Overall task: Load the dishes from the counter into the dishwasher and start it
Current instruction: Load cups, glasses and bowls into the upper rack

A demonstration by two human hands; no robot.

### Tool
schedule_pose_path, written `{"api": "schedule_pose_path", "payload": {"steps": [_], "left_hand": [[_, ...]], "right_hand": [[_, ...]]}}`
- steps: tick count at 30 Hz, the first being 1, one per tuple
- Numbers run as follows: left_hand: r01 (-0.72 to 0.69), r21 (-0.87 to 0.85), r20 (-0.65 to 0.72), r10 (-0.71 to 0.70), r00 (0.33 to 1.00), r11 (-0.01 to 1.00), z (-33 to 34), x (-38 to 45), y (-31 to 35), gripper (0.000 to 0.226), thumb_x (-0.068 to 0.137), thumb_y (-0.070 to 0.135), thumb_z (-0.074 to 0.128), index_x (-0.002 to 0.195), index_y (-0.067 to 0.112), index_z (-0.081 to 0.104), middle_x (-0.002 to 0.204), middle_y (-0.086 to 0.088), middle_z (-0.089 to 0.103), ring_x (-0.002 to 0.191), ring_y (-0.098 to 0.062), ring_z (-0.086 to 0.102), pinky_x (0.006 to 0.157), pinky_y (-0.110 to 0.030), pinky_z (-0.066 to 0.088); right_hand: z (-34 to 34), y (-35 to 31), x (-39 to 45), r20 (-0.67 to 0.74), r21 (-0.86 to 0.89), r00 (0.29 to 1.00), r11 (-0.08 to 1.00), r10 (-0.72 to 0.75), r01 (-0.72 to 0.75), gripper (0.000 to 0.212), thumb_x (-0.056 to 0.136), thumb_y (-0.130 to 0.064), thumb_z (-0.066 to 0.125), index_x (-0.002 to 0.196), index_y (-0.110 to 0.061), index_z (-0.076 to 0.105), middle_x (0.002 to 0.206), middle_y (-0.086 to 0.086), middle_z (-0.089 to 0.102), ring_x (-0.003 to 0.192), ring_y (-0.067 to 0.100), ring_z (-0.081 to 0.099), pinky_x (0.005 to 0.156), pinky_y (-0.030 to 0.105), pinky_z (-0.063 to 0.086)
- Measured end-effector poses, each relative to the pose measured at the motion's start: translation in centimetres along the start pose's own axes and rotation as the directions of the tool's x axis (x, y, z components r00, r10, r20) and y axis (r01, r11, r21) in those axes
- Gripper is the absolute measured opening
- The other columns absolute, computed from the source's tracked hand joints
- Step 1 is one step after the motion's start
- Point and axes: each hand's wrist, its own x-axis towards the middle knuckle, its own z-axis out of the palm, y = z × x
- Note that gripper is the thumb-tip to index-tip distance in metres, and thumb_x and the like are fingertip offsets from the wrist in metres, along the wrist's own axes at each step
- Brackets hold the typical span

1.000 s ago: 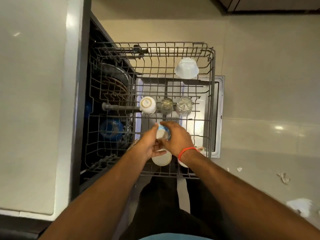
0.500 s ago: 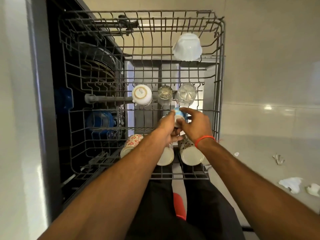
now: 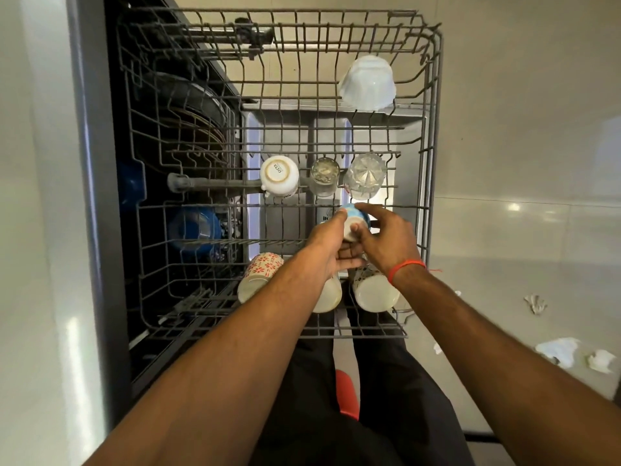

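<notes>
The grey wire upper rack (image 3: 433,129) is pulled out of the dishwasher. Over its middle, my left hand (image 3: 331,245) and my right hand (image 3: 386,238) both hold a small blue-and-white cup (image 3: 353,218), tilted, with fingers curled round it. Upside down in the rack stand a white cup (image 3: 279,174), a small glass (image 3: 324,176) and a cut glass (image 3: 366,176). A white bowl (image 3: 368,83) sits at the far end. Three mugs lie near the front: a red-flowered mug (image 3: 258,275), a cream mug (image 3: 327,295) partly under my left arm, and a spotted mug (image 3: 374,290).
The lower rack holds a blue bowl (image 3: 195,228) and dark plates (image 3: 195,109) inside the tub. The counter (image 3: 37,230) runs along the left. Scraps of paper (image 3: 557,351) lie on the tiled floor at the right.
Both hands have carried the blue-and-white cup a little farther into the rack, toward the row of glasses. My head has moved closer over the rack.
</notes>
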Motion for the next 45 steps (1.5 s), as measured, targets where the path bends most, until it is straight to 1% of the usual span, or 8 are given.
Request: {"api": "schedule_pose_path", "payload": {"steps": [9, 15, 20, 23, 26, 31, 36, 45], "left_hand": [[-0.112, 0.090, -0.055, 0.117, 0.992, 0.990, -1.3, -0.9, -0.4, 0.056, 0.102, 0.061, 0.043, 0.123, 0.013, 0.065, 0.097, -0.010, 0.077, 0.073, -0.024, 0.077, 0.055, -0.033, 0.060], [-0.212, 0.150, -0.198, 0.240, 0.950, 0.966, -6.2, -2.8, 0.6, 0.057, 0.095, 0.068, 0.051, 0.121, 0.018, 0.064, 0.096, -0.008, 0.078, 0.073, -0.023, 0.078, 0.071, -0.042, 0.065], [-0.262, 0.180, -0.387, 0.313, 0.867, 0.948, -11.5, -3.3, 2.4, 0.049, 0.087, 0.062, 0.067, 0.111, 0.020, 0.063, 0.095, -0.005, 0.077, 0.075, -0.021, 0.078, 0.070, -0.039, 0.064], [-0.255, 0.259, -0.444, 0.349, 0.825, 0.932, -13.9, -3.1, 3.9, 0.072, 0.074, 0.066, 0.069, 0.127, 0.019, 0.060, 0.103, -0.004, 0.075, 0.083, -0.020, 0.076, 0.058, -0.033, 0.061], [-0.237, 0.381, -0.473, 0.409, 0.781, 0.894, -14.8, -2.3, 5.7, 0.070, 0.073, 0.056, 0.073, 0.131, 0.020, 0.056, 0.111, -0.002, 0.069, 0.089, -0.021, 0.070, 0.053, -0.032, 0.059], [-0.049, 0.665, -0.502, 0.494, 0.710, 0.745, -14.1, -0.6, 8.0, 0.070, 0.078, 0.043, 0.081, 0.137, 0.021, 0.050, 0.123, -0.009, 0.059, 0.101, -0.030, 0.063, 0.079, -0.043, 0.061], [0.074, 0.846, -0.437, 0.607, 0.664, 0.527, -13.9, 0.4, 8.7, 0.071, 0.080, 0.034, 0.084, 0.143, 0.029, 0.050, 0.145, -0.012, 0.043, 0.130, -0.037, 0.044, 0.096, -0.047, 0.044], [0.083, 0.881, -0.408, 0.661, 0.630, 0.465, -14.3, 2.1, 8.7, 0.074, 0.083, 0.023, 0.082, 0.148, 0.032, 0.047, 0.149, -0.013, 0.037, 0.138, -0.038, 0.032, 0.103, -0.053, 0.040]], "right_hand": [[-0.1, -1.6, -0.5, -0.034, 0.069, 0.998, 0.997, -0.043, 0.046, 0.039, 0.088, -0.028, 0.073, 0.127, -0.031, 0.068, 0.114, -0.003, 0.074, 0.099, 0.010, 0.070, 0.092, 0.034, 0.058], [1.7, -6.8, -1.1, 0.074, 0.172, 0.986, 0.976, -0.147, 0.132, 0.041, 0.087, -0.026, 0.074, 0.128, -0.028, 0.068, 0.120, -0.002, 0.073, 0.098, 0.008, 0.071, 0.090, 0.032, 0.059], [4.8, -10.4, -1.8, 0.181, 0.244, 0.962, 0.957, -0.203, 0.156, 0.053, 0.086, -0.021, 0.076, 0.137, -0.027, 0.061, 0.118, 0.002, 0.074, 0.090, 0.006, 0.073, 0.087, 0.033, 0.060], [6.0, -12.2, -1.8, 0.233, 0.258, 0.946, 0.952, -0.227, 0.165, 0.057, 0.087, -0.025, 0.075, 0.140, -0.026, 0.057, 0.131, 0.000, 0.067, 0.098, 0.009, 0.071, 0.094, 0.032, 0.057], [6.7, -12.7, -1.7, 0.306, 0.255, 0.929, 0.958, -0.206, 0.128, 0.060, 0.088, -0.027, 0.074, 0.143, -0.024, 0.052, 0.138, 0.000, 0.061, 0.107, 0.015, 0.068, 0.100, 0.037, 0.053], [6.9, -11.3, -2.3, 0.348, 0.218, 0.924, 0.972, -0.158, 0.084, 0.054, 0.089, -0.029, 0.074, 0.139, -0.024, 0.056, 0.131, -0.002, 0.063, 0.099, 0.013, 0.069, 0.099, 0.036, 0.054], [6.7, -9.7, -2.5, 0.359, 0.241, 0.929, 0.970, -0.087, -0.003, 0.052, 0.088, -0.030, 0.076, 0.137, -0.026, 0.058, 0.126, -0.004, 0.064, 0.103, 0.012, 0.067, 0.098, 0.036, 0.055], [5.8, -9.6, -1.6, 0.350, 0.241, 0.933, 0.970, -0.087, 0.000, 0.049, 0.090, -0.029, 0.074, 0.136, -0.027, 0.057, 0.124, -0.005, 0.062, 0.105, 0.014, 0.065, 0.096, 0.038, 0.056]]}}
